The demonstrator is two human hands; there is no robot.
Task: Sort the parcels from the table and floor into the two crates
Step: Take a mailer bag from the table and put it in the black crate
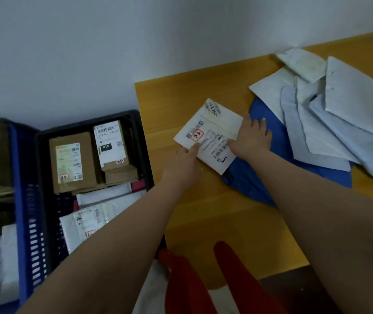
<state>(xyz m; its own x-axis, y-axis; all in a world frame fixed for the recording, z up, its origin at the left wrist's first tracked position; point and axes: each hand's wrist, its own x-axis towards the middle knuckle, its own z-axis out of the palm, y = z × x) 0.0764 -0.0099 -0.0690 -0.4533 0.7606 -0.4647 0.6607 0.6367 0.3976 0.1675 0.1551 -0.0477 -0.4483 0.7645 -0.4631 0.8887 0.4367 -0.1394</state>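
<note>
Both hands hold one white labelled mailer point(208, 134) flat on the yellow table point(203, 211), the left hand point(184, 165) pinching its near corner and the right hand point(250, 138) pressing its edge, apparently to read the label before choosing between the black crate point(146, 141) and the blue crate point(23, 200)

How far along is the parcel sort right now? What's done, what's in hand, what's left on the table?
Done: the black crate and blue crate already hold cardboard boxes and white mailers. In hand: the left hand and right hand both hold a white labelled envelope on the table. Left: a blue mailer beneath it and a pile of white mailers by the wall.
</note>
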